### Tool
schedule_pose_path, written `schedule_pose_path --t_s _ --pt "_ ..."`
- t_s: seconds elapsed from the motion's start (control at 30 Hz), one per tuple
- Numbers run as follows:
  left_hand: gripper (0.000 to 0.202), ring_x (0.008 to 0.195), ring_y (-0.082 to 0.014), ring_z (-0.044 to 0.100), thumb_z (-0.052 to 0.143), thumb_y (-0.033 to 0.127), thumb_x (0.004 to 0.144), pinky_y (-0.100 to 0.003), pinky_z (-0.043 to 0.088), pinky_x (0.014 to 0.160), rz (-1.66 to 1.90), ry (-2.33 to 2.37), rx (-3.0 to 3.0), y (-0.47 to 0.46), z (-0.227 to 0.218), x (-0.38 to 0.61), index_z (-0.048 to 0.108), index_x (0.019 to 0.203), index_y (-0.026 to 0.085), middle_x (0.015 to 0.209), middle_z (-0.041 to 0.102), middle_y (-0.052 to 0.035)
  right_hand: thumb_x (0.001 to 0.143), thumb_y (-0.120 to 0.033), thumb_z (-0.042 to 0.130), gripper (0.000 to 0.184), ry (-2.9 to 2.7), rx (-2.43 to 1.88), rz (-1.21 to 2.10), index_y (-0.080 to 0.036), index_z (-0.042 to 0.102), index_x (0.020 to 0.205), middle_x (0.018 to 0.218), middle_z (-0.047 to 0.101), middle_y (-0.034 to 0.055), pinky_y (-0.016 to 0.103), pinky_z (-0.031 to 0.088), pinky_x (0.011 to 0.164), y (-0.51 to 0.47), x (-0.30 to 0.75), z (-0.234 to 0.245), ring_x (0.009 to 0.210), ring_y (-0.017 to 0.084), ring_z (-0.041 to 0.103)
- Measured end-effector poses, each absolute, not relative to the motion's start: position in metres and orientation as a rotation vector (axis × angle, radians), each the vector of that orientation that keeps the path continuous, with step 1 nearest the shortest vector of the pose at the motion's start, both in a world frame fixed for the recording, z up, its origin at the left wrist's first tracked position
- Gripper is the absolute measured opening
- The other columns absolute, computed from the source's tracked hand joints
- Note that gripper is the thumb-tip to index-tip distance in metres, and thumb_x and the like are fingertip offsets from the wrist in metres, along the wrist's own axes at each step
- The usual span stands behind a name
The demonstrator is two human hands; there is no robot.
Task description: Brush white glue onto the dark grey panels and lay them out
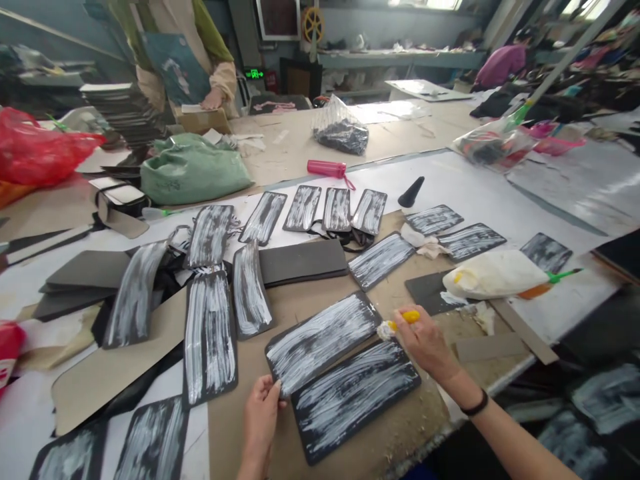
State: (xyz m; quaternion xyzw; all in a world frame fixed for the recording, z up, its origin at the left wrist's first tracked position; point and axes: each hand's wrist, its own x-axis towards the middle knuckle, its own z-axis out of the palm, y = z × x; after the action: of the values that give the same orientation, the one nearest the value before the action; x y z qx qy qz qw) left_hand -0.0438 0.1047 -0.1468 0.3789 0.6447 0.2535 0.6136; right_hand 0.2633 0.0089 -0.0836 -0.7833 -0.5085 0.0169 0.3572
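My right hand (pixel 425 343) is closed around the yellow handle of a glue brush (pixel 400 321), whose bristles are caked with white paste. The brush head is close to the right end of a dark rectangular panel (pixel 323 340) streaked with white. My left hand (pixel 264 407) pinches that panel's near left corner between thumb and fingers. Just below lies a second streaked panel (pixel 357 400), near the left fingertips. To the right, a white plastic bottle (pixel 495 275) with paste on it lies on its side by a dark paste-smeared piece (pixel 433 293).
Several more white-streaked panels, such as one long panel (pixel 211 340), lie around the board. Plain grey pieces (pixel 303 261) lie among them. A black cone (pixel 411 192), a pink bottle (pixel 326 168) and a green bag (pixel 195 170) sit farther back. Another person (pixel 180 60) stands across the table.
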Motion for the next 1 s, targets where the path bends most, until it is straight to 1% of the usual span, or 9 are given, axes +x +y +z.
schedule_pose_path --t_s 0.17,0.33,0.43,0.57,0.63,0.77,0.87,0.93,1.0 --pt "0.05 0.047 -0.0143 0.056 0.072 0.05 0.042 -0.023 0.04 0.043 0.555 1.481 0.793 0.107 -0.137 -0.045 0.052 0.073 0.017 0.053 0.061 -0.0001 0.092 -0.03 0.033 0.027 -1.428 -2.078 0.334 -0.022 0.049 0.072 0.063 0.056 0.0016 0.028 0.044 0.056 0.015 0.288 -0.087 0.057 0.017 0.055" --pt "0.057 0.05 -0.0136 0.058 0.075 0.039 0.041 -0.022 0.043 0.048 0.55 1.487 0.661 0.106 -0.132 -0.046 0.051 0.087 0.016 0.055 0.064 0.0002 0.09 -0.021 0.038 0.019 -1.633 -2.371 0.465 -0.018 0.055 0.083 0.071 0.063 0.0077 0.027 0.042 0.057 0.036 0.289 -0.102 0.066 0.02 0.061" --pt "0.056 0.049 -0.0134 0.057 0.075 0.034 0.04 -0.022 0.043 0.047 0.56 1.508 0.624 0.104 -0.135 -0.047 0.051 0.087 0.016 0.055 0.063 0.0007 0.091 -0.024 0.041 0.018 -1.739 -2.523 0.568 -0.017 0.058 0.091 0.076 0.065 0.0099 0.027 0.042 0.058 0.052 0.291 -0.108 0.071 0.023 0.064" --pt "0.05 0.049 -0.0122 0.057 0.073 0.035 0.047 -0.02 0.042 0.046 0.634 1.521 0.686 0.099 -0.146 -0.047 0.052 0.088 0.016 0.055 0.062 0.001 0.088 -0.03 0.052 0.016 -1.756 -2.512 0.702 -0.018 0.061 0.093 0.078 0.067 0.009 0.025 0.041 0.059 0.072 0.297 -0.12 0.074 0.023 0.065" --pt "0.05 0.049 -0.0125 0.057 0.074 0.038 0.047 -0.02 0.042 0.046 0.66 1.54 0.697 0.098 -0.15 -0.048 0.054 0.088 0.015 0.054 0.062 0.0009 0.084 -0.029 0.058 0.014 -1.758 -2.504 0.776 -0.018 0.061 0.093 0.08 0.067 0.008 0.024 0.04 0.059 0.078 0.301 -0.126 0.075 0.023 0.065" --pt "0.053 0.05 -0.0138 0.058 0.075 0.038 0.045 -0.022 0.045 0.048 0.611 1.559 0.655 0.099 -0.153 -0.049 0.054 0.088 0.015 0.054 0.063 -0.0002 0.079 -0.024 0.064 0.012 -1.797 -2.434 0.925 -0.019 0.061 0.091 0.081 0.067 0.0032 0.021 0.038 0.06 0.082 0.308 -0.127 0.077 0.02 0.064" --pt "0.049 0.052 -0.0135 0.059 0.075 0.035 0.048 -0.022 0.046 0.05 0.62 1.55 0.637 0.1 -0.152 -0.049 0.054 0.089 0.016 0.056 0.064 -0.0006 0.074 -0.02 0.068 0.019 -1.835 -2.371 1.02 -0.02 0.061 0.091 0.08 0.067 0.0009 0.02 0.037 0.06 0.082 0.314 -0.121 0.076 0.019 0.063" --pt "0.049 0.05 -0.0129 0.058 0.076 0.032 0.046 -0.021 0.045 0.048 0.642 1.582 0.601 0.1 -0.152 -0.049 0.054 0.087 0.016 0.055 0.064 0.0001 0.071 -0.019 0.069 0.023 -1.84 -2.35 1.056 -0.021 0.061 0.093 0.082 0.067 0.0013 0.02 0.038 0.061 0.081 0.316 -0.118 0.077 0.02 0.063" --pt "0.05 0.049 -0.0127 0.058 0.077 0.029 0.043 -0.02 0.045 0.047 0.623 1.582 0.552 0.102 -0.152 -0.05 0.055 0.085 0.016 0.056 0.064 0.0002 0.073 -0.02 0.067 0.023 -1.822 -2.345 1.069 -0.02 0.062 0.095 0.085 0.068 0.0037 0.022 0.039 0.063 0.079 0.317 -0.117 0.08 0.022 0.064"
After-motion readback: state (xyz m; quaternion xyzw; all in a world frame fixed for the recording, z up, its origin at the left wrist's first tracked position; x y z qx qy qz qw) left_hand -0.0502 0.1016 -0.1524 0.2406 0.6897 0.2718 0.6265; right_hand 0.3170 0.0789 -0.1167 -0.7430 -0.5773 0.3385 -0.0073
